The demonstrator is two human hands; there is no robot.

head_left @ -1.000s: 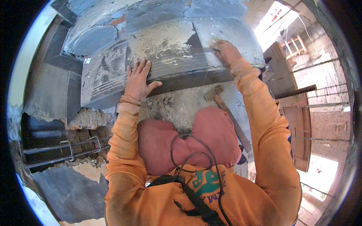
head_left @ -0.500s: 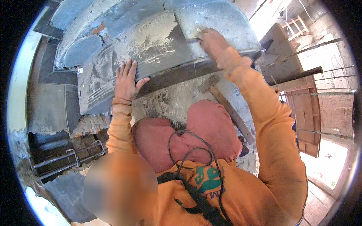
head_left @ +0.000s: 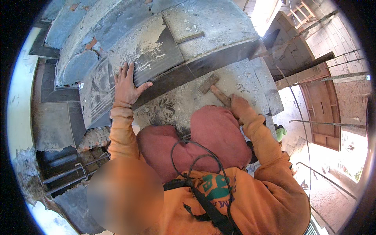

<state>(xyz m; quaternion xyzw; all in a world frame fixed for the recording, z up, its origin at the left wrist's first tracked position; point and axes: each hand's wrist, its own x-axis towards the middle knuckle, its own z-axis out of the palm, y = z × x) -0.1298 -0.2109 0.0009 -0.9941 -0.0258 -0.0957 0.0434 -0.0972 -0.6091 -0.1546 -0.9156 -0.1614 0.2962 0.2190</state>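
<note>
My left hand (head_left: 128,84) lies flat with fingers spread on a dark, dust-smeared tile (head_left: 147,58) along the step's top. Just right of my knee, my right hand (head_left: 239,105) is closed round the wooden handle of a hammer (head_left: 220,95). The hammer's blocky head (head_left: 208,83) rests on the dusty lower step (head_left: 184,96); the handle's far end is hidden behind my hand and leg. A narrow dark strip (head_left: 190,37) sits on the gritty bare part of the step (head_left: 219,27), right of the tile.
A dark riser (head_left: 168,80) runs below the tile. Rough grey-blue steps (head_left: 117,23) rise beyond it. Bent steel bars (head_left: 74,172) stick out over a gap at left. At right are long rods (head_left: 329,82) and a brown wooden panel (head_left: 323,109). A black cord (head_left: 203,143) hangs before me.
My right hand has left the bare part of the step, come back toward my knee and taken hold of the hammer handle. My left hand stays on the tile.
</note>
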